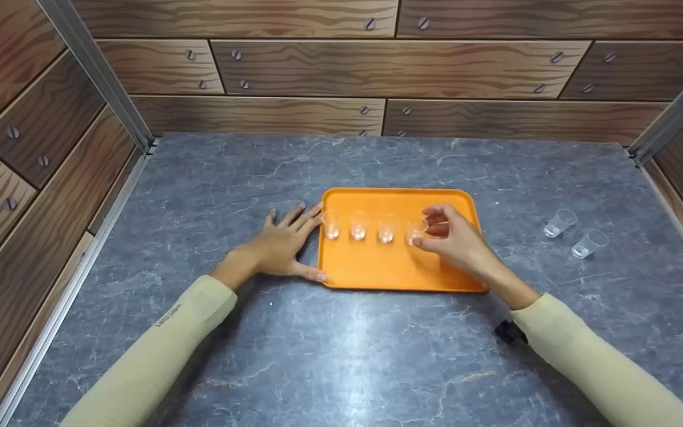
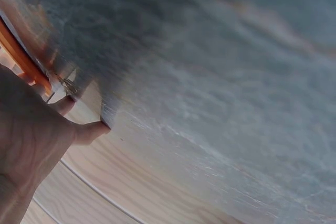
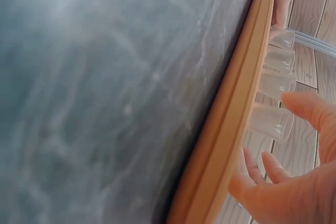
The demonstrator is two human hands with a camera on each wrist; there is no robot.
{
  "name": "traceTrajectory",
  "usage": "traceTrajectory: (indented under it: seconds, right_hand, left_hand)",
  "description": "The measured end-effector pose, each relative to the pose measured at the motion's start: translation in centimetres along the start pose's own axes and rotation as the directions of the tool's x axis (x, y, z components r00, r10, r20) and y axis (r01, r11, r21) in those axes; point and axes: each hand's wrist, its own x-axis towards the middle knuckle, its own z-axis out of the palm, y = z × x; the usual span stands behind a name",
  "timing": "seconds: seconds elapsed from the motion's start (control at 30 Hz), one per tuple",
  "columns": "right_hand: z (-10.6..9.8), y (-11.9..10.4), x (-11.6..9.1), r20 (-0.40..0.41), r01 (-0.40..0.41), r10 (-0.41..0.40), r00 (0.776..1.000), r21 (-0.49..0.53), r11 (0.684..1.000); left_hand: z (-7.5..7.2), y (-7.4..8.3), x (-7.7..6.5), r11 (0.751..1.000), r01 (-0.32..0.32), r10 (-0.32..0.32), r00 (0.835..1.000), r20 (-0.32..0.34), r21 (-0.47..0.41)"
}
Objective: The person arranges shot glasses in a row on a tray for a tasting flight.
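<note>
An orange tray (image 1: pixel 371 268) lies on the table, with several small clear glasses standing in a row across it. My left hand (image 1: pixel 279 248) is spread flat at the tray's left edge, thumb at the near left corner and fingertips along the side. On the right, my right hand (image 1: pixel 459 242) reaches over the tray around the rightmost glass (image 1: pixel 412 235). Seen from the right wrist, that glass (image 3: pixel 270 121) stands upright between thumb and fingers, with a gap showing between it and the fingertips (image 3: pixel 273 166).
Two more clear glasses, a farther one (image 1: pixel 559 223) and a nearer one (image 1: pixel 589 244), are on the grey marbled table (image 1: pixel 341 344) right of the tray. Wood-patterned walls (image 1: pixel 401 68) with metal corner posts enclose the table at the back and sides.
</note>
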Motion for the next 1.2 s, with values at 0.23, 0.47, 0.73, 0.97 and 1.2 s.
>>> traceTrajectory:
  seconds: [0.23,0.47,0.73,0.97,1.2]
  right_hand:
    - [-0.3,0.4,-0.5,-0.005,0.02,-0.02,1.0,0.007,1.0]
    - [-0.8,0.3,-1.1,-0.011,0.018,-0.018,1.0,0.021,1.0]
    - [-1.5,0.5,-1.8,-0.05,0.044,-0.043,0.998,0.018,0.999]
    - [-1.9,1.0,-2.4,-0.051,0.053,-0.05,0.997,0.041,0.998]
    - [-3.0,1.5,-3.2,-0.082,0.063,-0.06,0.995,0.04,0.997]
  left_hand:
    - [0.0,0.0,0.0,1.0,-0.013,0.013,1.0,-0.01,0.016]
    - [0.1,-0.1,0.0,1.0,-0.007,0.007,1.0,-0.005,0.02]
    - [0.0,0.0,0.0,1.0,-0.004,0.004,1.0,0.0,0.009]
    - [0.1,0.0,0.0,1.0,-0.002,0.002,1.0,0.006,0.007]
    - [0.1,-0.1,0.0,1.0,0.002,-0.002,1.0,0.0,0.015]
